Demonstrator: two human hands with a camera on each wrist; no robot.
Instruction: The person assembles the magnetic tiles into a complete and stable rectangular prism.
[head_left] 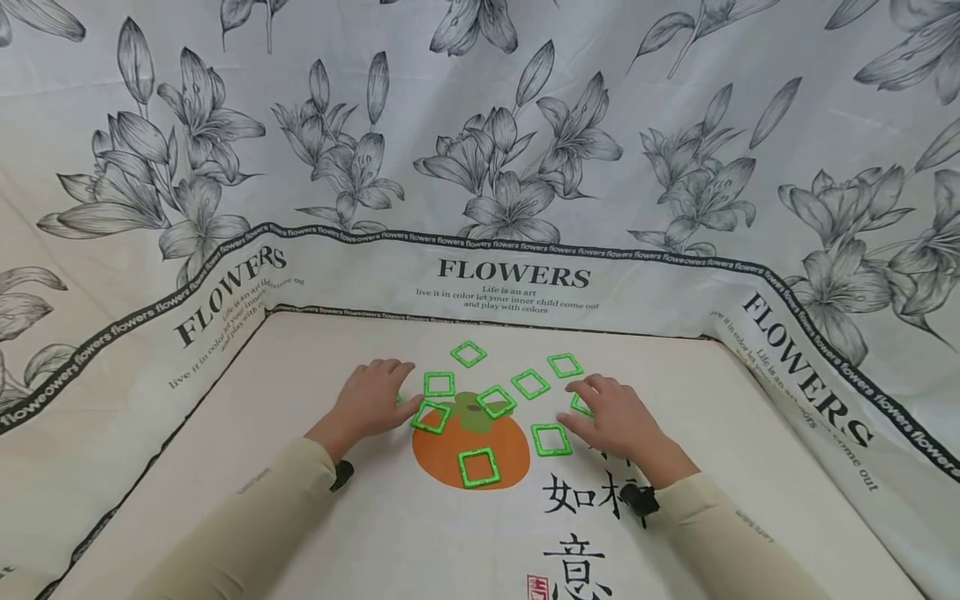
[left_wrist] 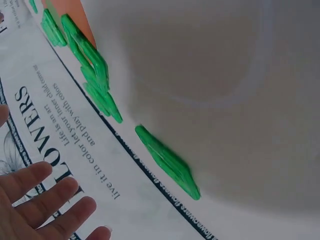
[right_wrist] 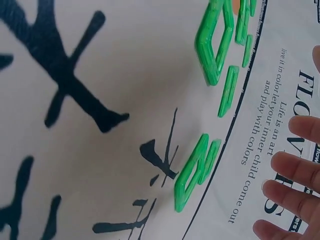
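Observation:
Several green square frames (head_left: 478,467) lie flat and scattered over the table, some on a printed orange persimmon (head_left: 435,454). My left hand (head_left: 375,398) hovers at the left of the group, near one green square (head_left: 431,417); another is mostly hidden behind it. In the left wrist view the fingers (left_wrist: 52,215) are spread and hold nothing, with a green square (left_wrist: 167,162) lying apart from them. On the other side, my right hand (head_left: 611,412) hovers and partly covers a green square (head_left: 581,405). Its fingers (right_wrist: 292,167) are extended and empty in the right wrist view.
A pale cloth (head_left: 360,533) with black brush characters (head_left: 573,560) and a red seal covers the table. Behind and at both sides rises a white curtain (head_left: 517,287) printed with flowers and lettering; its lower edge meets the table.

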